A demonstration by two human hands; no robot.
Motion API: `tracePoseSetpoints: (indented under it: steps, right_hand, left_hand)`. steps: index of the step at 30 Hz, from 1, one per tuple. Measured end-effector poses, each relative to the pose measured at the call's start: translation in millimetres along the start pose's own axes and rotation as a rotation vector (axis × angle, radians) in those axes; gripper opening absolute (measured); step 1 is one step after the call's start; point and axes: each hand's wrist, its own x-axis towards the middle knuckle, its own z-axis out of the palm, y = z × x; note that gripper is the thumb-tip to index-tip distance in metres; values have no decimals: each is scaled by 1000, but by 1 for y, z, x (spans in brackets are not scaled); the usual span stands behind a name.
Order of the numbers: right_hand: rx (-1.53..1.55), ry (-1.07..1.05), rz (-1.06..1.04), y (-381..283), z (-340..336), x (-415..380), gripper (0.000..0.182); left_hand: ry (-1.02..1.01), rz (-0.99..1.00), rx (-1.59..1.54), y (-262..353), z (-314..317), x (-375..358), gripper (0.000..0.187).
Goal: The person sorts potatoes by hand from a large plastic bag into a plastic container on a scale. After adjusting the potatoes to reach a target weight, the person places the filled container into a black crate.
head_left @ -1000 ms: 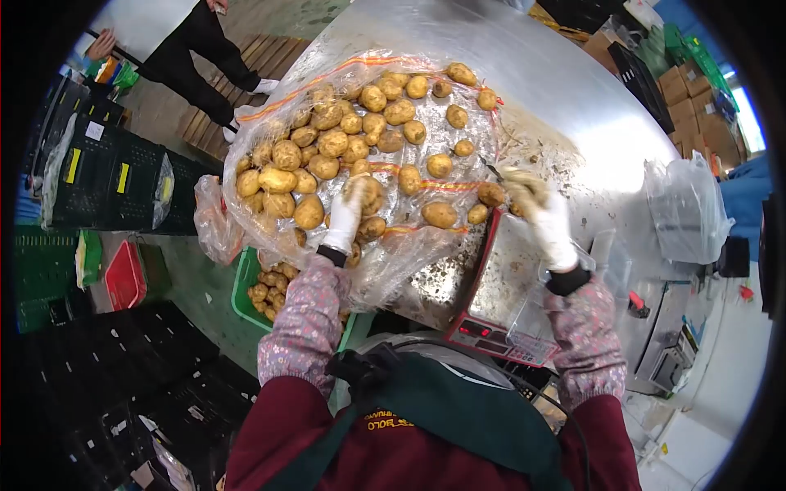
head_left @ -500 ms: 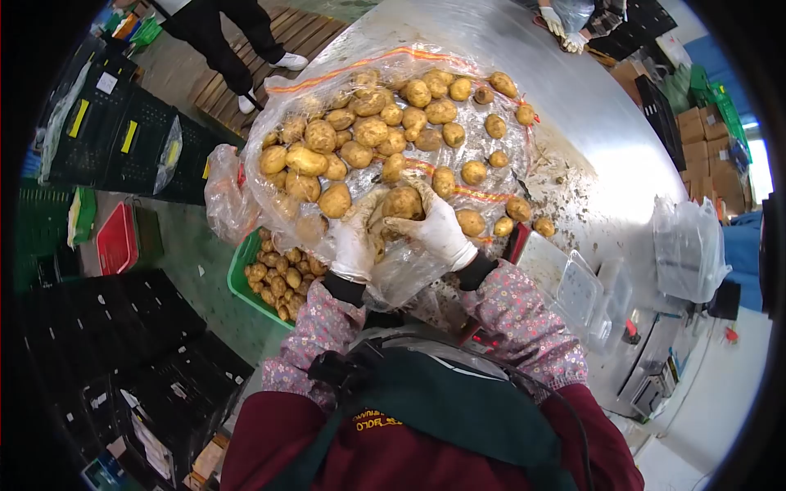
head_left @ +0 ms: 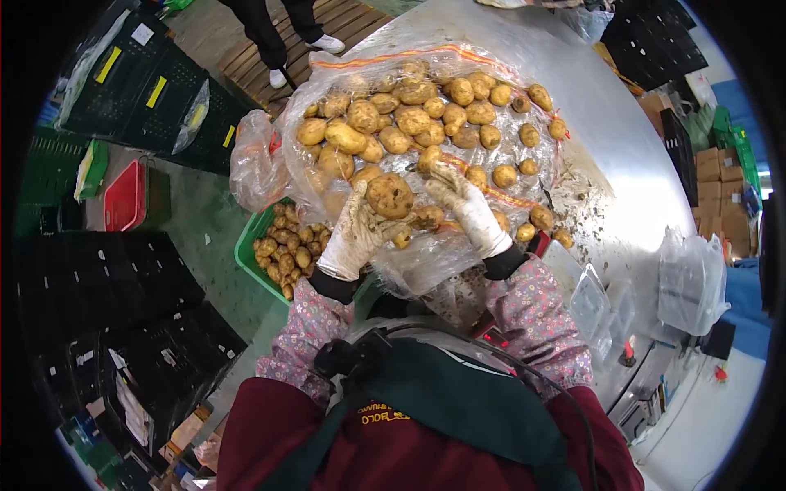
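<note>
My left hand [head_left: 354, 237], in a soiled white glove, holds a large brown potato [head_left: 389, 196] with dark marks. My right hand [head_left: 471, 211], gloved the same way, is off that potato, its fingers stretched forward. Its fingertips are right at a smaller yellowish potato [head_left: 429, 157]. Ahead of both hands, many loose potatoes [head_left: 413, 121] lie on and under a clear plastic bag [head_left: 409, 266] with an orange-red edge strip. A potato [head_left: 426, 217] lies between the hands.
The bag lies on a metal table [head_left: 606, 147] strewn with soil. A green crate [head_left: 248, 260] of smaller potatoes stands below on the left. Clear plastic boxes [head_left: 591, 299] and bags [head_left: 688, 270] are at right. A person's legs [head_left: 266, 37] show beyond the table.
Both hands held the large potato before; now only my left hand has it. My right hand has moved away to the right, toward the smaller potato. The view has shifted slightly.
</note>
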Motion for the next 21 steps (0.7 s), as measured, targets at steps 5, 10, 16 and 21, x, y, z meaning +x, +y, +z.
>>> tracePoseSetpoints:
  steps: [5,10,16,21]
  right_hand:
    - [-194,84,15,16,-1,0,21]
    - [-524,10,-180,9,71,-28,21]
    - [-1350,-490,-472,47,152,-55,44]
    - [-1263,-567,6,24,137,-32,59]
  left_hand:
    - [-107,47,190,19,-4,-34,54]
    - [202,145,319,64,-13,-98,58]
    - [504,146,531,112,-107,-149,54]
    - [520,798,1157,97,-53,-148,73]
